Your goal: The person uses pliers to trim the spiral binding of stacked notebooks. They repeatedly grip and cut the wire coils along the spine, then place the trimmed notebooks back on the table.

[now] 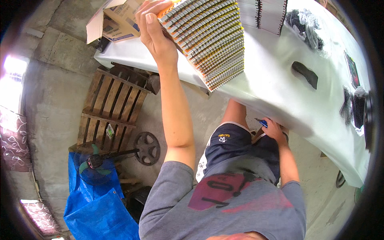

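A tall stack of spiral-bound notebooks (208, 44) stands at the near edge of the white-covered table, its grey and yellowish coils facing me. My left hand (156, 34) reaches up to its upper left corner, with the fingers bent round the orange-edged side and the thumb showing. Part of those fingers is cut off by the top of the view. Down by my shorts, below the table edge, my right hand (273, 130) is closed round a slim blue tool (262, 123) with a dark pointed tip. Its exact kind is too small to tell.
An opened cardboard box (120, 22) sits left of the stack. More coil-bound books (272, 14), clear plastic with black coils (306, 30) and a dark object (305, 75) lie on the table (276, 84). A wooden pallet (110, 104), fan (94, 162) and blue tarp (96, 212) stand left.
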Demonstrator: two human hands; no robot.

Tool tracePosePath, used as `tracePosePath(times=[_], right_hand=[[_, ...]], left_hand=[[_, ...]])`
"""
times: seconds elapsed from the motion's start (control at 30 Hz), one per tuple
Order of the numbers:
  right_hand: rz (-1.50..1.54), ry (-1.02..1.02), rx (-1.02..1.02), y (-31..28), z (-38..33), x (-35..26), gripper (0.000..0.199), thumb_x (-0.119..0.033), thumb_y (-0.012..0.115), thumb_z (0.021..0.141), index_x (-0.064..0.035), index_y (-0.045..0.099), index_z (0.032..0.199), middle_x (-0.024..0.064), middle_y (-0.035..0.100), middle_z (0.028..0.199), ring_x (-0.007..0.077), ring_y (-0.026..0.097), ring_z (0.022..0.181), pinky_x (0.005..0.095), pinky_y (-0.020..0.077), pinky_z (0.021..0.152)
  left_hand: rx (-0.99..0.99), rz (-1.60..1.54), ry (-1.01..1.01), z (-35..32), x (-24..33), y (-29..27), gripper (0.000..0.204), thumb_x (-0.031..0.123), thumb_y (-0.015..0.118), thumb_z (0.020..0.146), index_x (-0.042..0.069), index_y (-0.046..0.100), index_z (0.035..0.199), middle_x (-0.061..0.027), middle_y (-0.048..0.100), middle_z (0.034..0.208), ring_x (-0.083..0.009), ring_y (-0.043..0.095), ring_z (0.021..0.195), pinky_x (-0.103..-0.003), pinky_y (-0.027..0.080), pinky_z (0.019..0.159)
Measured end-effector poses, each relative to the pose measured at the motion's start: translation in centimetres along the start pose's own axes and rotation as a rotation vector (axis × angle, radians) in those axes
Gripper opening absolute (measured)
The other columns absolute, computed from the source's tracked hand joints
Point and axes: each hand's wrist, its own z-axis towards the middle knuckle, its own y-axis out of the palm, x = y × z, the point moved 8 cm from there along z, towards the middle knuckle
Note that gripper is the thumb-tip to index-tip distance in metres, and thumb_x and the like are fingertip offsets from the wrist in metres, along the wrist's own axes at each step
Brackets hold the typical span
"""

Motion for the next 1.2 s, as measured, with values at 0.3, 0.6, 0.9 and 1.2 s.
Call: tracePosePath(times=[0.3,0.6,0.9,1.2], right_hand=[[0.035,-0.018,-0.214,-0.6,-3.9,-3.7,0.036,-0.016,0.058,0.073,-0.0075,0.061,0.107,0.0182,0.059,0.097,0.0348,0.056,0.096,0.0408,0.0442,0.088],[0.082,-0.485,0.441,-15.0,-2.9,-24.4,0.043,-0.020,0.065,0.080,-0.0238,0.059,0.123,0.0106,0.053,0.104,0.0251,0.052,0.093,0.0399,0.0374,0.084],[-0.137,-0.515,0.694,-13.8,0.3,-29.4,0.047,-0.025,0.067,0.079,-0.0315,0.057,0.124,0.0031,0.048,0.109,0.0190,0.047,0.099,0.0450,0.0282,0.087],[-0.074,-0.472,0.574,-12.6,1.3,-29.5,0.046,-0.025,0.064,0.082,-0.0317,0.055,0.127,0.0055,0.050,0.107,0.0198,0.051,0.092,0.0390,0.0369,0.080]], left_hand=[[-0.017,0.001,0.019,-0.1,0.1,-0.1,0.049,0.032,0.023,0.099,0.002,0.061,0.098,-0.0113,0.061,0.103,-0.0235,0.048,0.113,-0.043,0.027,0.109],[-0.030,-0.020,-0.005,-0.1,-0.1,-0.1,0.051,0.035,0.023,0.099,0.001,0.061,0.100,-0.0121,0.059,0.108,-0.0244,0.047,0.115,-0.043,0.028,0.108],[0.011,-0.072,-0.063,-0.4,-0.6,-0.1,0.050,0.036,0.024,0.100,0.002,0.061,0.102,-0.0117,0.059,0.109,-0.0252,0.044,0.119,-0.043,0.027,0.108],[0.004,-0.034,-0.031,-0.4,-0.4,-0.2,0.051,0.034,0.022,0.100,0.002,0.062,0.101,-0.0111,0.059,0.109,-0.0254,0.044,0.119,-0.042,0.027,0.108]])
